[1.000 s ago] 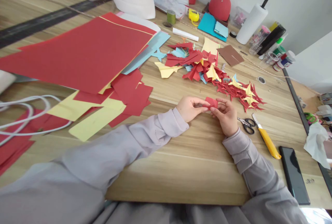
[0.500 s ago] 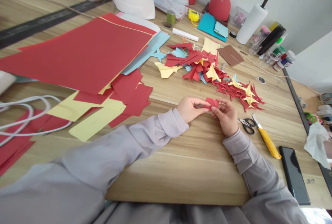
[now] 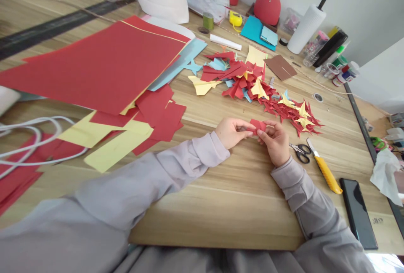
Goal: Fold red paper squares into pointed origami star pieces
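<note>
A small folded piece of red paper (image 3: 258,125) is held between both hands above the wooden table (image 3: 217,210). My left hand (image 3: 232,132) pinches its left edge between thumb and fingers. On the right side, my right hand (image 3: 275,140) grips it, with the thumb pressed on its front. Just behind the hands lies a long pile of folded red paper pieces (image 3: 241,73), with yellow pieces (image 3: 303,117) and some blue ones among them. Black-handled scissors (image 3: 302,153) lie right of my right hand, beside a yellow utility knife (image 3: 327,174).
Large red sheets (image 3: 107,62) and yellow strips (image 3: 118,146) cover the left side, near a white cable (image 3: 41,127). A black phone (image 3: 359,214) lies at the right front. Bottles, a white cylinder (image 3: 306,26) and a yellow tape measure (image 3: 235,19) stand at the back.
</note>
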Tool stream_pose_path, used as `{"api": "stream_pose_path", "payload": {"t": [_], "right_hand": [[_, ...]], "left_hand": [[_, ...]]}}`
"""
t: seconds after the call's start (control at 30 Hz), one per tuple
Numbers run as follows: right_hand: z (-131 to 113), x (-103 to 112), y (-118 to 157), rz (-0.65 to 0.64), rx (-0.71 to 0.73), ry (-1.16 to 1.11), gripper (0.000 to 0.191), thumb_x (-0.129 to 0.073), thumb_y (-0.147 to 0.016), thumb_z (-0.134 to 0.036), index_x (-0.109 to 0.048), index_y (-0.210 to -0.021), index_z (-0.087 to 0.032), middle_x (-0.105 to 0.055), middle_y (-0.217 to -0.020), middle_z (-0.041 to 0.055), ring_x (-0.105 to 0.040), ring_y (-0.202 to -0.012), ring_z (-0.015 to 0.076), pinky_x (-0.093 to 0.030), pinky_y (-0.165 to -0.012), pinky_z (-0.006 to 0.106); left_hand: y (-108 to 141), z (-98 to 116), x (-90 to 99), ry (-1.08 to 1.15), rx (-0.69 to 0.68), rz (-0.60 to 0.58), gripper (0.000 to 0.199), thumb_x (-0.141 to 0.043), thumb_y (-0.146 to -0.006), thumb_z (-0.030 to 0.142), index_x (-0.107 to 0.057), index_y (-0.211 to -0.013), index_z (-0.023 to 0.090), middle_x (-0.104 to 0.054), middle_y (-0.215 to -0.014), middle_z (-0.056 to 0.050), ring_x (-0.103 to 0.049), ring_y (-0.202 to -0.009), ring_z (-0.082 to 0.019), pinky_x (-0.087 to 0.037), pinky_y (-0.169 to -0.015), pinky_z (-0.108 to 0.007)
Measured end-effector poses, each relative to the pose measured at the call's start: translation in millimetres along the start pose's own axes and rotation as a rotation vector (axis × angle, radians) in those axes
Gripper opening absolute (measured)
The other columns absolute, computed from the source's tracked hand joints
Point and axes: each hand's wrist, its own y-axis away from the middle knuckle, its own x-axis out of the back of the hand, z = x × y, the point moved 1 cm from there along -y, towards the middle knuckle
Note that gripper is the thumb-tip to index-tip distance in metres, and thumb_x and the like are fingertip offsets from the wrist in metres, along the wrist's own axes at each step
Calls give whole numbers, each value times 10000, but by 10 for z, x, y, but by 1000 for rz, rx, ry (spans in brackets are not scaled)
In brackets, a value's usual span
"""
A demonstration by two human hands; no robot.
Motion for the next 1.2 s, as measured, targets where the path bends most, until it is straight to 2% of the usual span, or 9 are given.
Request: {"api": "stream_pose_path", "payload": {"t": [0.23, 0.4, 0.47, 0.63, 0.87, 1.2], "right_hand": [[9, 16, -11, 40, 34, -34, 362, -735, -657, -295, -517, -927, -192, -616, -571, -67, -549, -452, 82, -423, -422, 191], [13, 36, -21, 83, 54, -81, 355, -737, -660, -271, -513, -925, -196, -606, -562, -74, -543, -441, 79, -420, -404, 182], [16, 35, -23, 84, 52, -87, 354, -738, -660, -269, -515, -926, -196, -612, -571, -70, -543, -440, 78, -421, -403, 181], [17, 25, -17, 87, 49, -90, 354, -738, -657, -264, -517, -924, -196, -622, -581, -65, -543, -441, 78, -424, -410, 185], [12, 23, -18, 91, 36, -98, 353, -736, -655, -259, -510, -920, -198, -604, -551, -82, -532, -427, 74, -419, -405, 180], [0, 20, -17, 82, 24, -63, 362, -737, -653, -284, -492, -906, -199, -596, -530, -85, -537, -426, 82, -418, -402, 186]], "left_hand": [[-12, -4, 10, 162, -29, -67, 175, -637, -673, 131, -663, -845, 110, -667, -627, -19, -624, -576, -121, -508, -587, -246], [-38, -3, 27, 354, -67, -50, 221, -633, -717, 240, -495, -868, 157, -672, -760, -16, -642, -563, -132, -502, -518, -248], [-37, 1, 25, 338, -97, -71, 247, -643, -716, 271, -478, -870, 169, -653, -714, 5, -637, -561, -132, -498, -509, -241], [-15, 5, 6, 174, -114, -122, 172, -625, -720, 286, -604, -788, 130, -629, -650, -7, -607, -594, -111, -486, -552, -222], [-13, -28, 0, 123, -91, -35, 180, -694, -583, 149, -586, -727, 134, -595, -598, 29, -541, -520, -80, -456, -536, -219], [-12, -6, -10, 137, -97, -1, 146, -664, -577, 139, -577, -695, 136, -575, -588, 28, -514, -512, -80, -428, -508, -216]]}}
